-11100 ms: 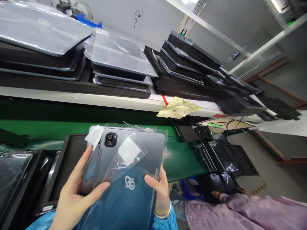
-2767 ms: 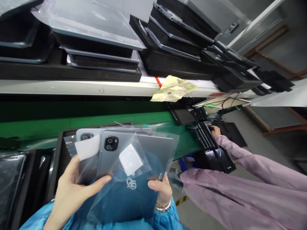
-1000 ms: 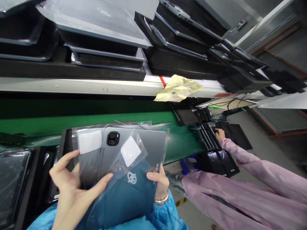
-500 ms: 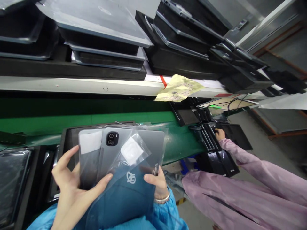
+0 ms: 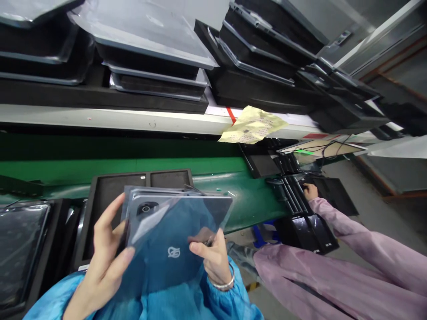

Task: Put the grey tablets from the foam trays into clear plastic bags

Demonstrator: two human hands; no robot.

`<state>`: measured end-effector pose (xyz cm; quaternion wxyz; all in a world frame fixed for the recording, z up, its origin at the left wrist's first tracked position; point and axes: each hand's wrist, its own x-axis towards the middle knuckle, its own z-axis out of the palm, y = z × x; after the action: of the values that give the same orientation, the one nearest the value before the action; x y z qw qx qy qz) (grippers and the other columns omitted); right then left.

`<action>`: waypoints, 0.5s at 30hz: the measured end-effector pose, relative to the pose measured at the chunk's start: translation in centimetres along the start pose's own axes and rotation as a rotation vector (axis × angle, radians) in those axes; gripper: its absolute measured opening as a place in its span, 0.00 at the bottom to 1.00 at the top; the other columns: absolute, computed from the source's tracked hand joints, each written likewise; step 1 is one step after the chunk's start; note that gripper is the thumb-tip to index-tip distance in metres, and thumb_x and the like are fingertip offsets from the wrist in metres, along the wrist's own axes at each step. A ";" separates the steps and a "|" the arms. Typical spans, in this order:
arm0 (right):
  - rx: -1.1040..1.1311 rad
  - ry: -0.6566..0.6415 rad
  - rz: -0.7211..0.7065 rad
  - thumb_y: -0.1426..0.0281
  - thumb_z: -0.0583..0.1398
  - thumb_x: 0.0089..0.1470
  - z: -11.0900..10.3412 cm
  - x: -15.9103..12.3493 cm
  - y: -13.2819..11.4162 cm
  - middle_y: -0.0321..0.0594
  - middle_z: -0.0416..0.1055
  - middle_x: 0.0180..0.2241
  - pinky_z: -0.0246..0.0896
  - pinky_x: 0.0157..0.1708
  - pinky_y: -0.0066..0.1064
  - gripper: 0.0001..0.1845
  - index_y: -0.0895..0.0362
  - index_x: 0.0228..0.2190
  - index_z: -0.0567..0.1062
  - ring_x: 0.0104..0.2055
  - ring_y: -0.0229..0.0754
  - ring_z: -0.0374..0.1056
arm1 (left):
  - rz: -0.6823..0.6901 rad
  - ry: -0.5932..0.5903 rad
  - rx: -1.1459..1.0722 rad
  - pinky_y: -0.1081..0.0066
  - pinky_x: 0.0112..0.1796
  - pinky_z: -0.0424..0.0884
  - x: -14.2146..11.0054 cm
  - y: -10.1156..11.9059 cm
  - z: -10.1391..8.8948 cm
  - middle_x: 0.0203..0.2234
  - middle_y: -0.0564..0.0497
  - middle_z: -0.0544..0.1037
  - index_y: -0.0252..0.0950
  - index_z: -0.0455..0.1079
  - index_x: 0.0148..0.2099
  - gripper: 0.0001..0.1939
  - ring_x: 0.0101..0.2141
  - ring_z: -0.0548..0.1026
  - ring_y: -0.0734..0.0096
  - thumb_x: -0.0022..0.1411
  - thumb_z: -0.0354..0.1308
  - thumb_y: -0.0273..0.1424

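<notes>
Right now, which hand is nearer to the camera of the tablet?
Left. The left hand holds the tablet beside the camera; the right hand holds the opposite side, farther away.

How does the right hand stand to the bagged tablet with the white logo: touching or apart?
Touching. The head view shows the right hand gripping the bagged tablet at its right edge, the thumb resting on its back.

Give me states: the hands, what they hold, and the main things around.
Tablet: clear-bagged, back showing.
Left hand: at tablet's left edge, thumb in front.
Right hand: gripping tablet's right side.
Black tray: open, partly hidden.
Yellow paper: crumpled, overhanging shelf.
Stacked devices: top one clear-wrapped.
</notes>
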<state>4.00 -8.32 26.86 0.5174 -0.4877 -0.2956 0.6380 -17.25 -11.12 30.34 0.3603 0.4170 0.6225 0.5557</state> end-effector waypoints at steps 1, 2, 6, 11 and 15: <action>0.013 0.013 0.004 0.64 0.82 0.31 0.0 0.0 0.0 0.35 0.82 0.24 0.74 0.30 0.30 0.22 0.55 0.29 0.83 0.25 0.41 0.75 | -0.039 -0.020 -0.039 0.63 0.48 0.86 0.5 0.3 -0.1 0.75 0.53 0.60 0.52 0.67 0.70 0.32 0.68 0.69 0.42 0.67 0.63 0.49; 0.021 0.025 0.003 0.63 0.82 0.30 0.0 0.0 0.1 0.35 0.83 0.25 0.75 0.31 0.31 0.23 0.55 0.30 0.84 0.26 0.41 0.76 | -0.066 -0.041 -0.081 0.65 0.44 0.86 1.2 0.7 -0.3 0.72 0.51 0.66 0.50 0.70 0.68 0.32 0.64 0.74 0.44 0.66 0.63 0.52; -0.077 0.005 -0.085 0.61 0.81 0.34 -0.4 -0.2 0.0 0.38 0.84 0.26 0.75 0.32 0.31 0.19 0.54 0.28 0.86 0.27 0.43 0.78 | 0.034 0.042 -0.126 0.70 0.41 0.84 5.7 3.7 -1.4 0.46 0.50 0.85 0.41 0.79 0.57 0.20 0.40 0.85 0.64 0.70 0.64 0.46; -0.374 -0.152 -0.206 0.56 0.78 0.45 -0.9 -0.6 -0.1 0.41 0.85 0.24 0.74 0.30 0.32 0.13 0.51 0.24 0.87 0.27 0.47 0.80 | 0.510 -0.336 0.145 0.69 0.37 0.83 8.8 8.4 -1.7 0.36 0.51 0.86 0.44 0.86 0.34 0.09 0.37 0.85 0.62 0.67 0.67 0.36; -0.496 -0.113 -0.260 0.42 0.75 0.43 -1.2 -0.9 0.2 0.41 0.84 0.24 0.75 0.32 0.36 0.27 0.52 0.31 0.87 0.28 0.49 0.80 | 0.332 -0.248 0.188 0.61 0.32 0.84 5.7 8.0 -0.5 0.32 0.45 0.83 0.44 0.86 0.33 0.25 0.32 0.84 0.57 0.65 0.58 0.55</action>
<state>5.06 -9.38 26.58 0.4424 -0.5210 -0.5311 0.5007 -18.95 -5.79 38.44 0.2974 0.6104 0.5453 0.4915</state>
